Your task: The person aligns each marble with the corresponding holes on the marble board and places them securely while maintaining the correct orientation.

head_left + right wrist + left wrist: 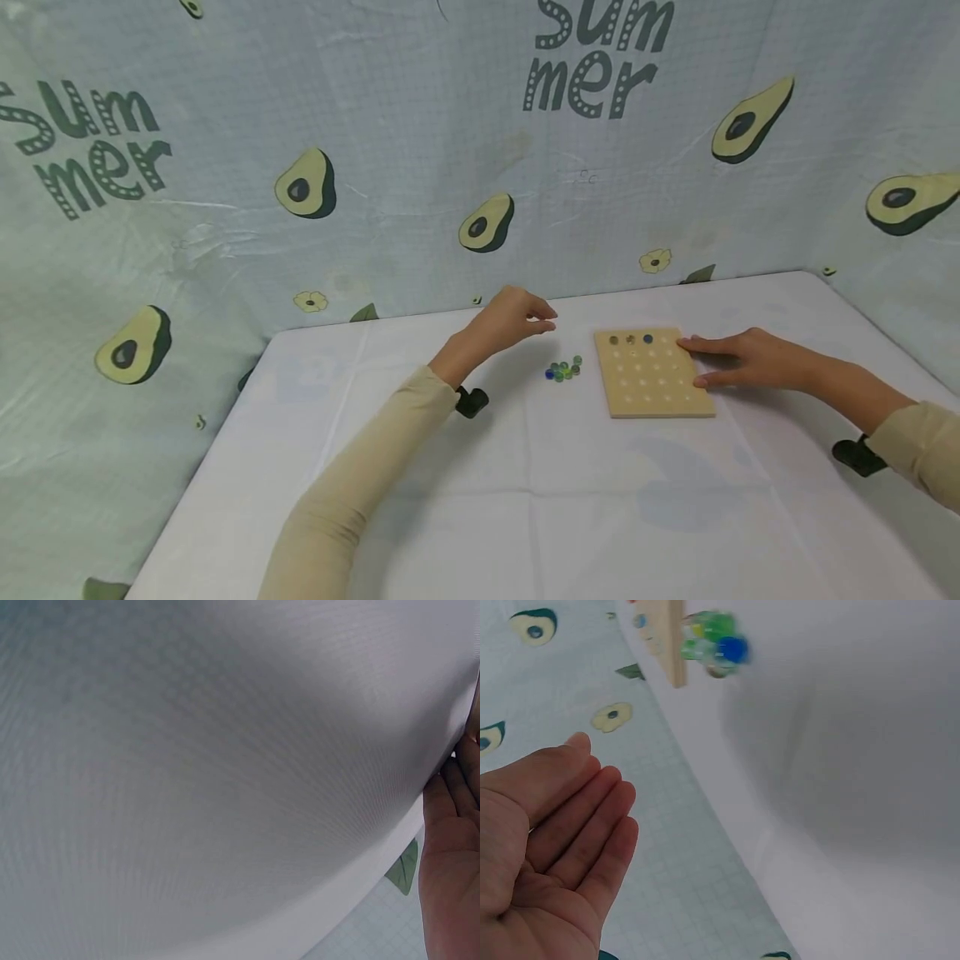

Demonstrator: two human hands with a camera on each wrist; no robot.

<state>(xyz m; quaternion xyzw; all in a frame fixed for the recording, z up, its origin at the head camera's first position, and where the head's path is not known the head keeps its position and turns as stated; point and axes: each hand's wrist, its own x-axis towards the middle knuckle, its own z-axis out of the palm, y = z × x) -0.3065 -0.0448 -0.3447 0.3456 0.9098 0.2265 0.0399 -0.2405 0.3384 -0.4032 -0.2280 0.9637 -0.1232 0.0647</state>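
Note:
A square wooden board (652,404) with rows of round hollows lies on the table. Three marbles sit in its far row, among them a dark blue marble (648,339). My right hand (750,360) rests at the board's right edge, thumb and fingers stretched out and touching it. Left of the board is a cluster of loose glass marbles (564,369), green, blue and clear. Above and behind that cluster hovers my left hand (506,323), fingers loosely bent. In the left wrist view its palm and fingers (592,847) hold nothing visible.
A white cloth covers the table (465,533). Behind it hangs a pale curtain (405,133) printed with avocados and lettering, close to the table's far edge. Dark wrist cameras (472,402) are strapped under both forearms.

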